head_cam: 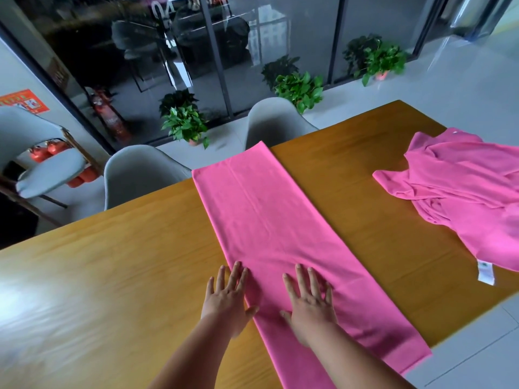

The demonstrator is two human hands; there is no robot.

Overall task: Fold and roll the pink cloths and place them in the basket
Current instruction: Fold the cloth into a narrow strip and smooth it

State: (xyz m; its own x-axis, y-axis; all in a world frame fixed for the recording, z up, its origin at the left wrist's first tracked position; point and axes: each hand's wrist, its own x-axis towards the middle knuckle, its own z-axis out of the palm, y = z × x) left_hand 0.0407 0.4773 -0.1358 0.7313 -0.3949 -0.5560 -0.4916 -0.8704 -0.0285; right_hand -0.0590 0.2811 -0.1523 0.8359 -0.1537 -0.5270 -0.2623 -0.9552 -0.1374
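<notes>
Smoothing needs even strokes: left hand [227, 299], right hand [309, 304] flat, gripping nothing, on pink cloth [266, 214] at desk's [112, 262] near edge.

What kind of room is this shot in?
Probably an office meeting room: a long wooden table with grey shell chairs along it, a glass partition wall behind, and potted plants on the floor.

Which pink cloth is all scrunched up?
The crumpled cloth on the right, with the white tag. The long strip under the right hand lies flat and smooth.
</notes>
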